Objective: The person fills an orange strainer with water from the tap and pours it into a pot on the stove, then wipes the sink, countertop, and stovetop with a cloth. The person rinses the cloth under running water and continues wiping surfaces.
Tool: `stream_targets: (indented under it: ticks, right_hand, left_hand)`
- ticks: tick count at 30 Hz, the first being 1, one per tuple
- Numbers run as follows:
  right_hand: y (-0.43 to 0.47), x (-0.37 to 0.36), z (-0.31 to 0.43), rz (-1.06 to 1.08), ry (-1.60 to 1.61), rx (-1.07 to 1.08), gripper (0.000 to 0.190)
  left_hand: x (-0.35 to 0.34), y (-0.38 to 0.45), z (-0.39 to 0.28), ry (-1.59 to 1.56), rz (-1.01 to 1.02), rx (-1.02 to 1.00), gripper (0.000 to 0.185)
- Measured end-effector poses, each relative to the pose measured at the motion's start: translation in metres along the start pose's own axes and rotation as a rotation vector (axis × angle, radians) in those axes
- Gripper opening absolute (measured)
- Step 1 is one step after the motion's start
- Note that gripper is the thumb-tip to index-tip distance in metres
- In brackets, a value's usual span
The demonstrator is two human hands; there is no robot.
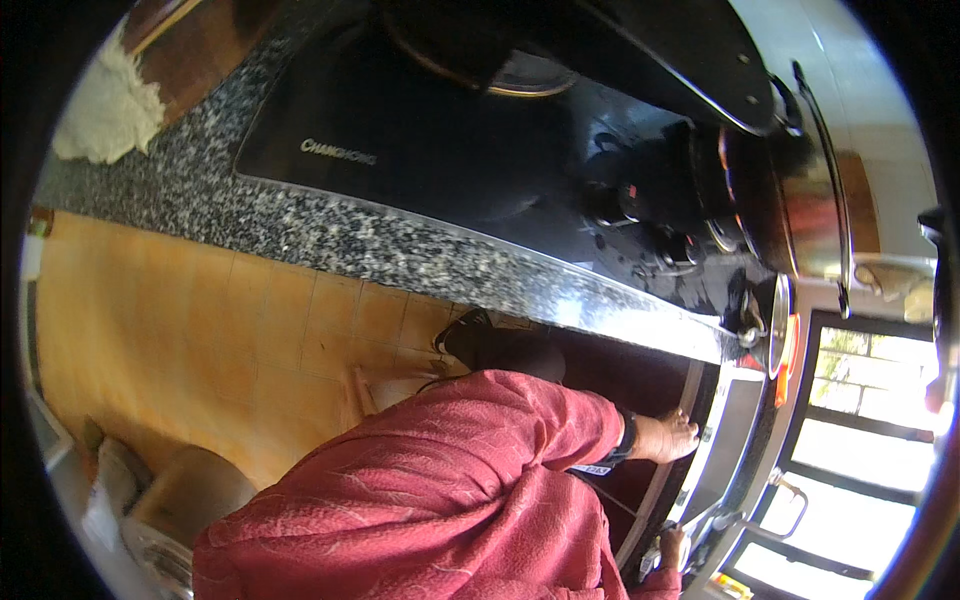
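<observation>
Both of my red-sleeved arms reach toward the counter with the sink. My left hand point(666, 439), with a dark band at its wrist, rests at the counter's front edge, its fingertips hard to make out. Farther down the picture, my right hand point(675, 545) is close to the steel sink point(721, 450) and some shiny metal items point(724, 519). Blur and small size hide whether it grips any of them. A curved faucet point(796, 510) stands behind, before the windows point(855, 450).
A black glass gas hob point(450, 165) with knobs point(611, 206) and cookware fills the speckled stone counter point(315, 232). Beyond the knobs stands a metal pot point(806, 217). A pale cloth point(109, 109) lies at the far left. Below are floor tiles point(285, 315) and a cylindrical container point(187, 495).
</observation>
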State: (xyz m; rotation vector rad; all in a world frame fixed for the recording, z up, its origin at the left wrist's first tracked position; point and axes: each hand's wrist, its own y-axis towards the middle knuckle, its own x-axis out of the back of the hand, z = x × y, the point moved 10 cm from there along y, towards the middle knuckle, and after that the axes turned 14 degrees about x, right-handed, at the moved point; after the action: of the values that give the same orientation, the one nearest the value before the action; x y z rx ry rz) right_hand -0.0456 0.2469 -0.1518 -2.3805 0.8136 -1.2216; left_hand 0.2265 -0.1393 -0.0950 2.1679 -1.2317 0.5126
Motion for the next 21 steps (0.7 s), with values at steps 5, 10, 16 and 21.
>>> stream_targets:
  ticks: [5,10,16,21]
  right_hand:
    - [-0.009,0.025,0.02,-0.341,0.337,-0.3,0.029]
    - [0.009,0.137,0.074,-0.465,0.346,-0.642,0.048]
    - [0.127,0.281,0.068,-0.623,0.699,-0.597,0.087]
    - [0.148,0.307,0.065,-0.574,0.797,-0.452,0.085]
  left_hand:
    - [-0.015,-0.016,0.005,0.124,0.15,-0.013,0.022]
    - [-0.032,-0.037,0.002,0.119,0.281,-0.068,0.026]
    - [-0.059,-0.028,-0.039,0.084,0.36,-0.171,0.024]
    - [0.011,0.048,-0.054,0.15,0.046,-0.224,0.017]
